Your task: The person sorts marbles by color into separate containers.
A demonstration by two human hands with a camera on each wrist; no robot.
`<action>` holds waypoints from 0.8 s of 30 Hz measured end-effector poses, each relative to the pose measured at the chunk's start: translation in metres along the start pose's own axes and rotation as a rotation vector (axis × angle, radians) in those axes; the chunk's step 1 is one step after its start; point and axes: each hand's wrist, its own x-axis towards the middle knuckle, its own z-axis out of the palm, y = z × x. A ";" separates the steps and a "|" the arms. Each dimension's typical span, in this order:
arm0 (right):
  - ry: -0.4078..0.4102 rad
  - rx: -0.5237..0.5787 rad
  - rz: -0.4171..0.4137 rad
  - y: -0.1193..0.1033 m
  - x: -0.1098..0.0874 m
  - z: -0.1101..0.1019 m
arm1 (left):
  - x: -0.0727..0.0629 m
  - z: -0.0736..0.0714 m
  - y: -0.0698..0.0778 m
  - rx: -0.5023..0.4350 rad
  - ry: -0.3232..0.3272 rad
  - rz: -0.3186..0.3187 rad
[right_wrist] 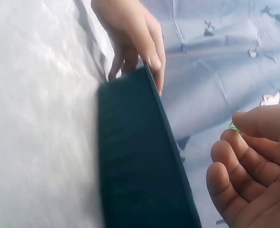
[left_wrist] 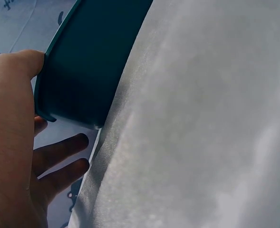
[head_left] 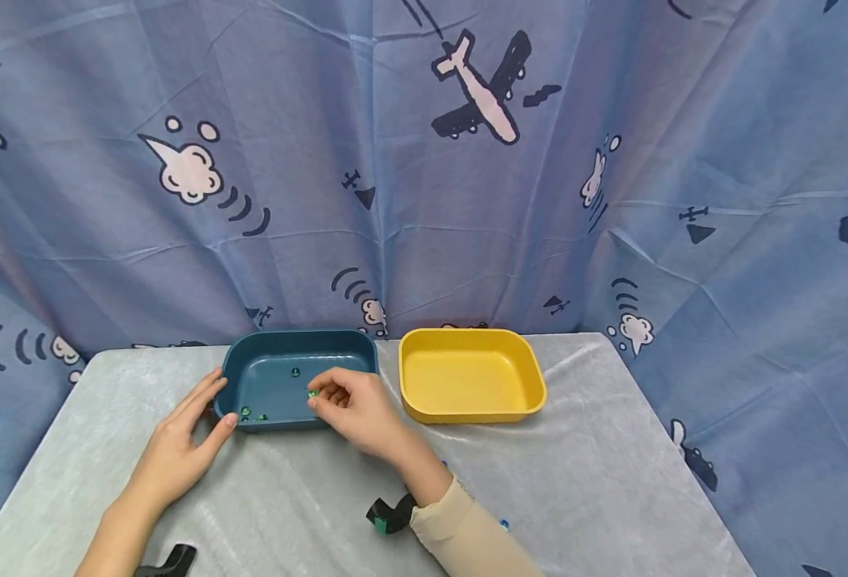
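Observation:
My right hand (head_left: 366, 413) is over the teal tray (head_left: 268, 389), pinching a small shiny green piece (head_left: 313, 393) between thumb and fingertips. That piece (right_wrist: 233, 127) shows as translucent green in the right wrist view, mostly hidden by the fingertips. Below, in the tray, lie a few more small green pieces (head_left: 245, 413), two close to its near left corner and one farther back. At the left end of the tray rests my left hand (head_left: 173, 453), thumb on the rim at the near corner and nearly straight fingers along the outside. Loosely spread fingers (left_wrist: 63, 152) show in the left wrist view.
A yellow tray (head_left: 470, 381) stands to the right of the teal one. On the grey cloth-covered table (head_left: 611, 481) a small blue piece (head_left: 504, 524) lies beside the right sleeve, with another blue bit (head_left: 444, 463) near the wrist. A patterned blue curtain (head_left: 287, 160) hangs behind.

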 end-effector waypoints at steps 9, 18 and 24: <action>0.040 -0.013 0.092 0.017 0.003 -0.014 | 0.001 0.000 0.000 -0.009 -0.003 0.005; 0.113 -0.054 0.089 0.028 0.005 -0.020 | 0.002 0.000 -0.001 -0.008 -0.020 -0.004; 0.113 -0.054 0.082 0.028 0.005 -0.020 | 0.001 -0.001 0.000 -0.009 -0.020 -0.009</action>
